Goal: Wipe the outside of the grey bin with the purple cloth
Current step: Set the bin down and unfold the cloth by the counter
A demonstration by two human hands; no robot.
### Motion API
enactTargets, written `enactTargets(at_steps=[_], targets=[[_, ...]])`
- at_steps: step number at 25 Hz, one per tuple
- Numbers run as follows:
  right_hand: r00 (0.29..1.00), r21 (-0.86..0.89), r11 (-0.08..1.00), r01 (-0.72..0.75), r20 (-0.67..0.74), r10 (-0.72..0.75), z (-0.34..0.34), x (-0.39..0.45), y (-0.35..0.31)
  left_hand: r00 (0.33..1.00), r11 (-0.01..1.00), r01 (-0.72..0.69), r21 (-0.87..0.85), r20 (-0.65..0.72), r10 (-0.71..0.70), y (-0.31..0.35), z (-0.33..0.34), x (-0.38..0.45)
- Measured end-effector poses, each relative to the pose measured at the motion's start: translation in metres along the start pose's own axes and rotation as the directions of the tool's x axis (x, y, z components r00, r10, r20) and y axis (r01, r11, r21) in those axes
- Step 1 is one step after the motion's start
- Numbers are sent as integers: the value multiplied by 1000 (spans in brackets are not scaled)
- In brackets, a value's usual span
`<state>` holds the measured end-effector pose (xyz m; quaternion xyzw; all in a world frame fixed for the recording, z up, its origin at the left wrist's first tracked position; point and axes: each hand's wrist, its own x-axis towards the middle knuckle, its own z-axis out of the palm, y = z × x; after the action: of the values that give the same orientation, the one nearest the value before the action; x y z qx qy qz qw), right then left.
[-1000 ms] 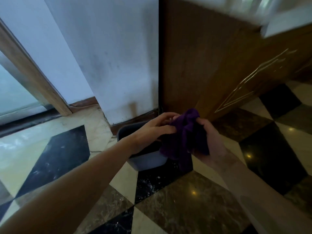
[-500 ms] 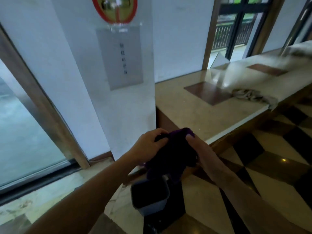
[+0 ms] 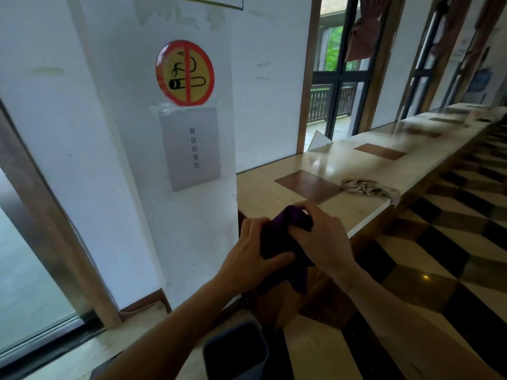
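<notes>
Cloth first: the soft purple fabric cloth [image 3: 282, 242] is bunched between your two hands at chest height, and it will likely behave as light, limp material that folds and slips through a loose grip, so gather a flat pad of it under your palm rather than pinching an edge. Your left hand [image 3: 251, 256] is clenched on its left side with the thumb laid across the front, and your right hand [image 3: 321, 237] is closed on the upper right, a loose tail hanging below both. Well below the cloth, at the bottom of the view, stands the grey rectangular plastic bin [image 3: 236, 352] on the floor, open-topped and apart from both hands; it looks light and stiff with smooth walls, so I judge it may slide or tip under a hard wipe, and holding its rim with one hand would steady it. Beside you runs the long pale marble-topped bench [image 3: 274, 193], with a crumpled beige rag [image 3: 367, 187] near its front edge, and the white pillar [image 3: 137, 160] carries a round no-smoking sign [image 3: 185, 73].
</notes>
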<state>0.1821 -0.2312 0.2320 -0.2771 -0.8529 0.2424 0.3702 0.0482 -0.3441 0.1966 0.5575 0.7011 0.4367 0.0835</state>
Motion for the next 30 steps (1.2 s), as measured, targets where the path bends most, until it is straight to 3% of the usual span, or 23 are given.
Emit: enactTargets(at_steps=[4, 9, 11, 15, 24, 30], targets=[[1000, -80, 997, 3, -28, -5, -4, 2, -7, 992, 983, -105, 152, -47, 114, -12, -13, 8], [991, -111, 992, -57, -123, 43, -11, 7, 4, 986, 950, -136, 280, -51, 156, -21, -32, 28], [983, -113, 988, -102, -163, 83, -13, 13, 15, 991, 977, -123, 173, -35, 131, -24, -34, 36], [957, 55, 980, -189, -211, 197, -15, 25, 36, 996, 997, -44, -60, -80, 39, -30, -27, 61], [939, 206, 949, -240, -200, 281, -28, 91, 119, 995, 980, -82, -183, -72, 70, -39, 38, 157], [942, 319, 912, -259, -125, 311, -45, 164, 208, 989, 987, 26, -159, -141, -48, -47, 107, 250]])
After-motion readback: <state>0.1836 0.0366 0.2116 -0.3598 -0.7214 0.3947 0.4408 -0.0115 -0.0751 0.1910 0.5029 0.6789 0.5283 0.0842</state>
